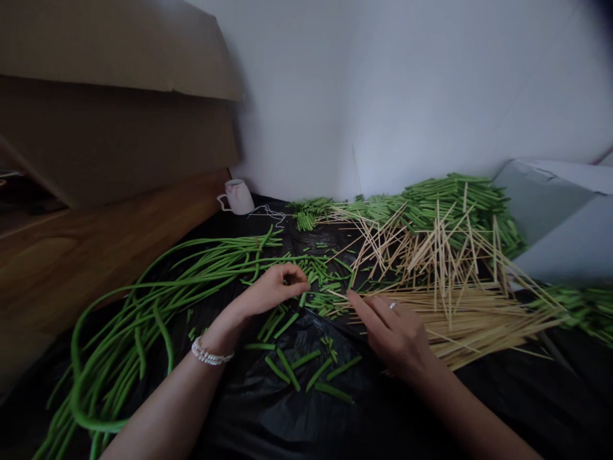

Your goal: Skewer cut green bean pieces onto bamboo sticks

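Head view: at seven o'clock the left hand (275,286) curls into a narrow pinch beside cut green pieces (322,300); at four the right hand (397,332) rests by wooden sticks (469,322). Whether either grips anything, I cannot tell. Long green stalks (119,358) sprawl at eight.

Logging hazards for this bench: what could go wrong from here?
The right hand is close to loose thin sticks; an end might poke a finger.
The crossed sticks lie tangled by the piled bean pieces; pulling one could disturb others.
Long beans near the bracelet might snag it.
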Motion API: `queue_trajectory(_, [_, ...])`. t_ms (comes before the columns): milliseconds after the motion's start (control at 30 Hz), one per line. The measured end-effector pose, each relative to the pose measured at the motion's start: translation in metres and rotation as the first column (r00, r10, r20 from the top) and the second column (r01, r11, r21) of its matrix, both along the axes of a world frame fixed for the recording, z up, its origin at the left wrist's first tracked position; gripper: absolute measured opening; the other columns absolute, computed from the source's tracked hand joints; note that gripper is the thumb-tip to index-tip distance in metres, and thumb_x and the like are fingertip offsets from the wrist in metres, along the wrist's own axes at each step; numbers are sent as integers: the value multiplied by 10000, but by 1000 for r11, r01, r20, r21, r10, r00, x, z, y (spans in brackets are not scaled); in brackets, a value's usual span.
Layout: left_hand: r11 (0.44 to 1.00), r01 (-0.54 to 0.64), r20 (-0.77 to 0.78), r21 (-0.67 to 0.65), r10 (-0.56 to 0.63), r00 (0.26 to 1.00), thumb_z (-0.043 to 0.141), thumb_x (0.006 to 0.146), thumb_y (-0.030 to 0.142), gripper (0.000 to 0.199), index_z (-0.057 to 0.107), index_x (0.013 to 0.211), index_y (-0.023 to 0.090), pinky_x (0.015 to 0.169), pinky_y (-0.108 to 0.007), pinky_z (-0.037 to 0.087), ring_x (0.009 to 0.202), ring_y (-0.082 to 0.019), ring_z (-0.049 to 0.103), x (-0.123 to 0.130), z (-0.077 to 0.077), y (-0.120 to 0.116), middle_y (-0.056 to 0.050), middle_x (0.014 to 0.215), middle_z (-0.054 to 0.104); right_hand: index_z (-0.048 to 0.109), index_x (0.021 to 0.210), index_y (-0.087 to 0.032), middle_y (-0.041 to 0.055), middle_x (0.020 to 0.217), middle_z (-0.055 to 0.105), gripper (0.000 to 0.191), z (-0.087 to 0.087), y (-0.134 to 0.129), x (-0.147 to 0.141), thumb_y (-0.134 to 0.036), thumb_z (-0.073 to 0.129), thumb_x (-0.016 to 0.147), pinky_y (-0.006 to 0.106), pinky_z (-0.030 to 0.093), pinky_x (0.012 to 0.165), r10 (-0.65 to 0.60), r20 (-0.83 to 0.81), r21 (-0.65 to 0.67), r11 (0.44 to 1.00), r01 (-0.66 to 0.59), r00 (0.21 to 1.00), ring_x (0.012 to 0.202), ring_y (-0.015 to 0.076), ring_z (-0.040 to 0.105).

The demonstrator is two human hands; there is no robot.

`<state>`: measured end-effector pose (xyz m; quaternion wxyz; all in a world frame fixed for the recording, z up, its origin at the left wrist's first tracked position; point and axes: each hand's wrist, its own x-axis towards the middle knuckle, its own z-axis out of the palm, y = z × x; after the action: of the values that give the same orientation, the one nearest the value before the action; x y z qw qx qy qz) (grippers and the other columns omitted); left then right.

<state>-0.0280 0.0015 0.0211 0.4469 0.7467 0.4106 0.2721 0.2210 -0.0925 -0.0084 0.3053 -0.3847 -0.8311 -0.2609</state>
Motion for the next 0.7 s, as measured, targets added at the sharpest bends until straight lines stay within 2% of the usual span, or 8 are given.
queue_trajectory(67, [994,-13,178,-108,32,984,650,763,391,226,613,776,169,560,-217,356,597,-102,475,6,3,-2,-14,737,618,454,1348,-146,25,812,654,518,-3,0,0,-9,409,851,280,356,570,-64,31,1,998,64,997,610,120,522])
queue_trajectory(133, [964,24,312,-266,63,948,622,800,420,256,574,794,169,475,-197,283,509,-64,403,12,2,-4,-25,774,641,457,1350,-169,3,779,642,524,-4,-1,0,-12,407,852,284,316,539,-113,52,-2,994,113,992,555,105,478])
queue_trajectory(233, [876,105,449,-472,136,883,659,785,416,274,564,782,158,436,-178,245,460,-38,349,19,-5,-7,-14,716,616,467,1346,-174,6,780,636,524,-4,-2,0,-24,422,847,283,308,545,-137,76,-12,990,138,988,564,103,474])
queue_trajectory(333, [785,143,499,-603,230,836,748,719,333,253,617,837,151,476,-163,327,502,-39,429,22,-10,-9,-10,713,610,490,1328,-169,10,772,633,506,-2,-3,-1,-31,438,844,286,312,558,-141,90,-11,990,143,986,567,109,464])
queue_trajectory(467, [730,145,479,-668,274,834,788,679,269,256,668,871,151,513,-162,380,571,-58,526,24,-14,-11,-34,754,663,504,1318,-162,15,767,630,504,-1,-4,-2,-28,435,838,290,307,551,-144,85,-35,988,148,986,574,119,459])
queue_trajectory(700, [712,144,476,-687,291,830,818,632,245,228,708,799,135,517,-159,389,568,-57,551,29,-17,-15,-45,732,704,523,1305,-163,22,761,625,496,-3,-5,-3,-24,432,838,283,290,543,-164,81,-59,984,169,983,575,113,457])
